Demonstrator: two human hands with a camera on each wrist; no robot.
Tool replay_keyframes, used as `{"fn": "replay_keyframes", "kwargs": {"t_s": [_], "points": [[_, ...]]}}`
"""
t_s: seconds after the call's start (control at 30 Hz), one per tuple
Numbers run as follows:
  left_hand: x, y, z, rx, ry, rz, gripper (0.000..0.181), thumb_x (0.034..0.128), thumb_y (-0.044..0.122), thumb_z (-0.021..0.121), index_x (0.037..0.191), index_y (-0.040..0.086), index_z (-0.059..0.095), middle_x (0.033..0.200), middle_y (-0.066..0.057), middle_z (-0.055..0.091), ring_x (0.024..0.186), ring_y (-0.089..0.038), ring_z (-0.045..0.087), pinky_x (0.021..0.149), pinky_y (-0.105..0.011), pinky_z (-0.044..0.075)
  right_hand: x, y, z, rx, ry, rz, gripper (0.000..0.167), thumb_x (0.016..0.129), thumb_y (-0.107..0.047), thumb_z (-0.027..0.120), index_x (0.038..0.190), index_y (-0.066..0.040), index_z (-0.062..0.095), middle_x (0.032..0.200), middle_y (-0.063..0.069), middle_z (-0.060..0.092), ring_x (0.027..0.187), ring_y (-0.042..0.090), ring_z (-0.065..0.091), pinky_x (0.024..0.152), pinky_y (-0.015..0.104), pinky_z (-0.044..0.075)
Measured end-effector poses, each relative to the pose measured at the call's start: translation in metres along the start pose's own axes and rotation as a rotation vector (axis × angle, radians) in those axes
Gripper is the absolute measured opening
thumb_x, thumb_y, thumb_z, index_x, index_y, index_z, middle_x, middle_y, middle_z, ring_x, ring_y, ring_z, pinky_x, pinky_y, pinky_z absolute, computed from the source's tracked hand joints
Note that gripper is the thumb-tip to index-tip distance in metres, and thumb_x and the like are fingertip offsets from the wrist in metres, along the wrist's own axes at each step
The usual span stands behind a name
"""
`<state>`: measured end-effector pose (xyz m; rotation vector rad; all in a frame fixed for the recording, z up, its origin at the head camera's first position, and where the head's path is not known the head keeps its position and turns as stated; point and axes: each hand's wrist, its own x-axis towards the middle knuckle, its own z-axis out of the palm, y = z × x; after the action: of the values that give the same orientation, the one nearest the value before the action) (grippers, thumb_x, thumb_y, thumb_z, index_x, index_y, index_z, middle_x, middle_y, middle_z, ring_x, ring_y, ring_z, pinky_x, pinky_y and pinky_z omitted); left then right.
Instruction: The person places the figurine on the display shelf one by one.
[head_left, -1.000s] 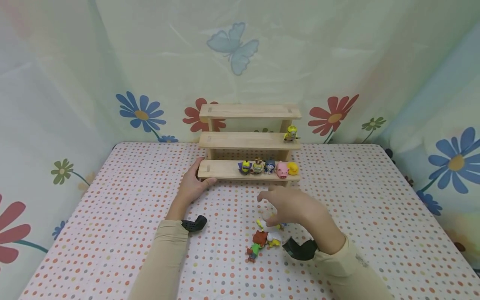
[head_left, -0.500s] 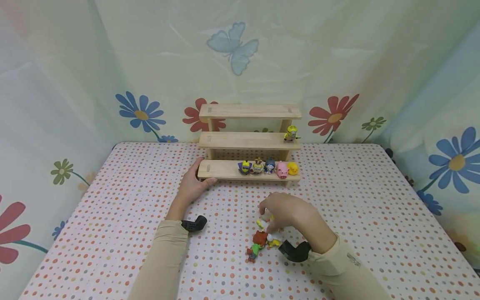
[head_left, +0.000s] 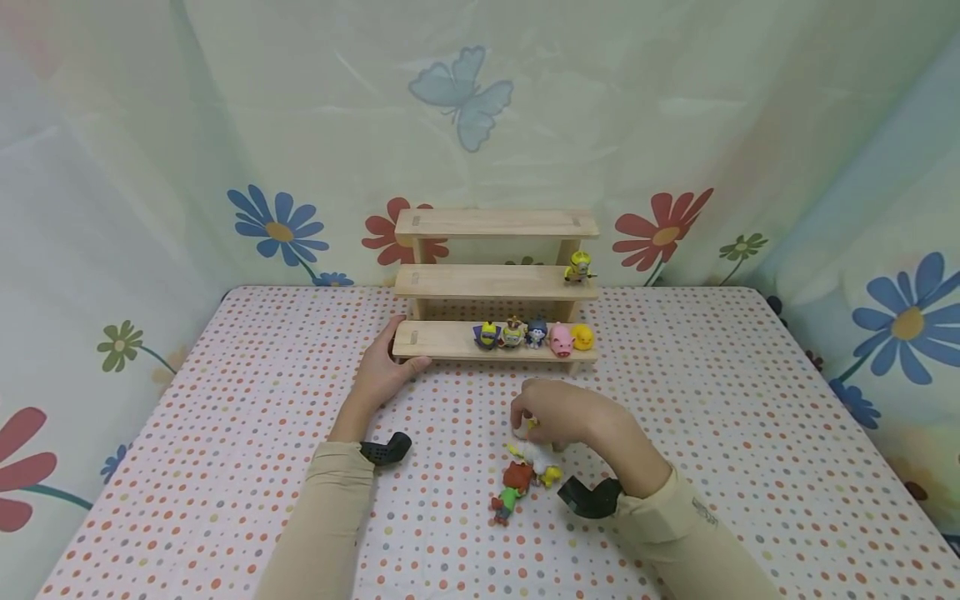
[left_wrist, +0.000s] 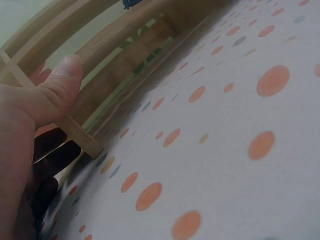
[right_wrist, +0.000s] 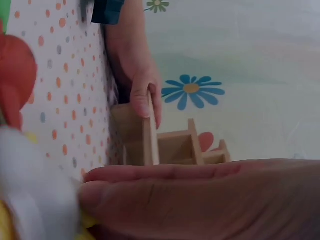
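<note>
At the left end of the wooden three-step shelf's bottom board (head_left: 442, 337), my left hand (head_left: 377, 375) grips the edge, thumb in front; the left wrist view shows this thumb and hand (left_wrist: 30, 112) against the wood (left_wrist: 82, 137). My right hand (head_left: 573, 412) pinches a small white and yellow figure (head_left: 521, 430), mostly hidden by the fingers. Just below it lie a white figure with yellow parts (head_left: 538, 455) and a figure with red hair and green clothes (head_left: 510, 497). In the right wrist view my right hand's fingers (right_wrist: 200, 197) lie beside a blurred white figure (right_wrist: 37, 187).
Along the bottom board stand several figures, among them a pink pig (head_left: 561, 340) and a yellow duck (head_left: 582, 337). A yellow figure (head_left: 578, 267) stands at the middle board's right end. A dotted cloth (head_left: 262, 400) covers the table; a flowered curtain hangs behind.
My right hand has come down to the loose figures and its fingers have closed on one. The white figures have shifted slightly. My left hand keeps its grip on the shelf.
</note>
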<state>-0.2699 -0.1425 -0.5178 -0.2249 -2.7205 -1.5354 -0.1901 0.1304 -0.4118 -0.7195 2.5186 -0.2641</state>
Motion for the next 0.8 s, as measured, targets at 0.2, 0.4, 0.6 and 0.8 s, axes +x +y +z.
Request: {"fn": "replay_keyframes", "kwargs": {"t_s": [0.2,0.4,0.6,0.8], "points": [[0.000,0.001,-0.001,-0.006,-0.006,0.001,0.092,0.0798,0.041,0.075,0.152,0.015,0.023,0.151,-0.009,0.037,0.139,-0.026,0.035,0.114,-0.047,0.028,0.005,0.010,-0.001,0.055,0.042,-0.058,0.007,0.084,-0.007,0.070,0.083,-0.014,0.071,0.085,-0.004,0.066,0.076,0.007,0.057,0.065,0.023,0.050],[0.000,0.001,-0.001,-0.015,-0.007,0.007,0.092,0.0797,0.040,0.075,0.151,0.014,0.023,0.151,-0.009,0.037,0.139,-0.026,0.035,0.114,-0.047,0.028,0.010,0.017,-0.002,0.091,0.085,-0.127,0.009,0.086,-0.005,0.067,0.086,-0.012,0.072,0.086,-0.002,0.067,0.075,0.005,0.058,0.065,0.020,0.050],[0.000,0.000,-0.001,-0.040,-0.008,0.008,0.093,0.0792,0.040,0.076,0.152,0.014,0.023,0.152,-0.009,0.036,0.140,-0.026,0.035,0.114,-0.045,0.029,0.012,0.018,-0.003,0.123,0.155,-0.187,0.009,0.088,-0.008,0.067,0.092,-0.014,0.072,0.088,-0.004,0.068,0.076,0.003,0.060,0.066,0.018,0.050],[0.001,0.000,0.000,-0.017,-0.005,0.007,0.095,0.0792,0.041,0.076,0.152,0.014,0.021,0.153,-0.009,0.034,0.141,-0.026,0.033,0.115,-0.046,0.027,0.012,0.016,-0.005,0.152,0.276,-0.246,0.011,0.090,-0.011,0.065,0.097,-0.012,0.073,0.092,-0.003,0.071,0.077,0.003,0.060,0.067,0.019,0.050]]}}
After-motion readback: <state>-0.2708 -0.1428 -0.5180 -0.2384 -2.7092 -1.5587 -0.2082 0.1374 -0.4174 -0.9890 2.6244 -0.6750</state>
